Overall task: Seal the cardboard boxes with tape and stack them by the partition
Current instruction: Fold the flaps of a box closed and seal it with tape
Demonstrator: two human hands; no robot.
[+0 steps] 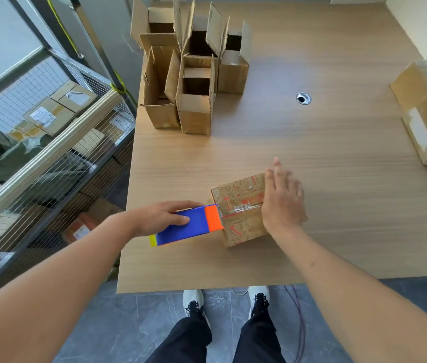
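- Fingers of left hand [164, 217] curl round blue-and-orange tape dispenser [187, 225], frame centre-left.
- Right hand [283, 203], fingers straight, presses flat on printed cardboard box [238, 216], lower centre on table [311, 153].
- Clear tape strip [243, 209] spans box top.
- Open-flapped boxes [191, 72] stand upper centre.

A light wooden table [325, 158] is filling most of the view, a round cable grommet [303, 98] sitting near its middle. Grey marbled floor tiles [118, 334] are showing below its near edge. A wire-mesh cart [50, 163] is standing along the left edge, daylight falling across a pale wall [421, 24] beyond the far right corner
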